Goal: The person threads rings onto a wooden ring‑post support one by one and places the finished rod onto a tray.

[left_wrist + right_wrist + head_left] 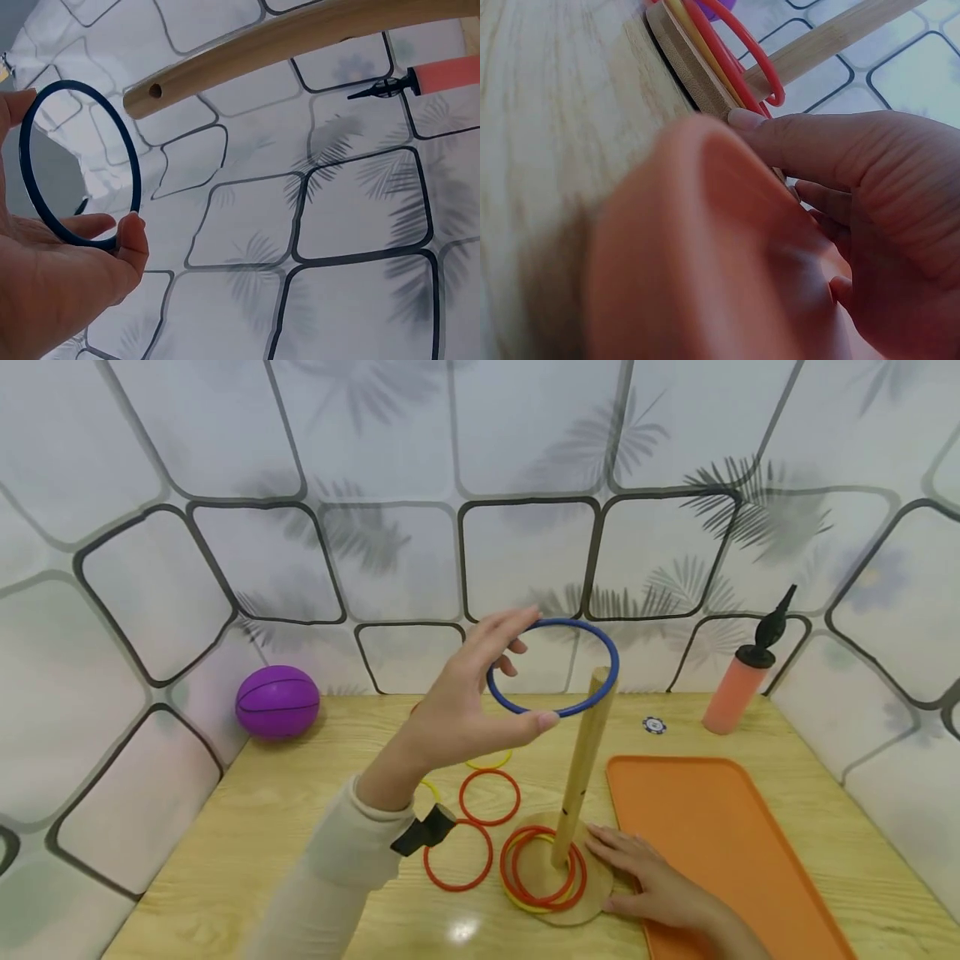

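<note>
Pale wood bench [225, 860], wooden post [582, 764] standing; near its top the left hand [461, 706] grips a blue ring [615, 662] between thumb and fingers, while at its base [597, 887] the right hand [656, 878] rests, fingers relaxed.

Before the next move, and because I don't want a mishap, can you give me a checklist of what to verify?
1. The left hand grips the blue ring: ok.
2. The blue ring is around the wooden post: not ok; the left wrist view shows the tip outside it.
3. The right hand touches the round base: ok.
4. The red rings surround the post's foot: ok.
5. The orange tray stands apart from the base: cannot tell.
</note>
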`<state>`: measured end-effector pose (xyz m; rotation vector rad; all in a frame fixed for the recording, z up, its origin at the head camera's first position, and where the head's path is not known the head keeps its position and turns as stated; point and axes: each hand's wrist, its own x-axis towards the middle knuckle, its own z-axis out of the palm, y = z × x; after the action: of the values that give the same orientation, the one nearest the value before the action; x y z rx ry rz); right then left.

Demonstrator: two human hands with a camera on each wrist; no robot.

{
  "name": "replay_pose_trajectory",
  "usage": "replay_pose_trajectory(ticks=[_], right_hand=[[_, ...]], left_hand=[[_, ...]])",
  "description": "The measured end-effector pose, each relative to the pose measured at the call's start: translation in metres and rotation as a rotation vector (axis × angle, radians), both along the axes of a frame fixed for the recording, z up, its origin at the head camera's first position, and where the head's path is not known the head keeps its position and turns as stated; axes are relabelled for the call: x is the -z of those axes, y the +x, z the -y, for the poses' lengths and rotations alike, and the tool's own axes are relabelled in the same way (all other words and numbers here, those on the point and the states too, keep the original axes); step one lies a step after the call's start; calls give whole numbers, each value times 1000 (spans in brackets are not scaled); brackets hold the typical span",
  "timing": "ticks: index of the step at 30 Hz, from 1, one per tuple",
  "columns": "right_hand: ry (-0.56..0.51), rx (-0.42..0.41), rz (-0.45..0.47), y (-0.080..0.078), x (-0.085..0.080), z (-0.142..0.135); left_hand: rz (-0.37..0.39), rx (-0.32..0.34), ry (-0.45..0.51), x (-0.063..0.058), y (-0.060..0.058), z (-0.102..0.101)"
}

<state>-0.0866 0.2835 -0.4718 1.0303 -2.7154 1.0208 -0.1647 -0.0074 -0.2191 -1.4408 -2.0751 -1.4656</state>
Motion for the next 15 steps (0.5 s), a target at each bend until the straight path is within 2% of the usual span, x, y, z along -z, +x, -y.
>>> replay_pose_trajectory(ticks=[8, 15], right_hand=[[-12, 5, -14, 1, 1, 0], [-8, 8, 15, 0, 1, 0]], left_hand=[[17, -41, -76, 9, 5, -14], [47, -47, -133, 25, 7, -15]])
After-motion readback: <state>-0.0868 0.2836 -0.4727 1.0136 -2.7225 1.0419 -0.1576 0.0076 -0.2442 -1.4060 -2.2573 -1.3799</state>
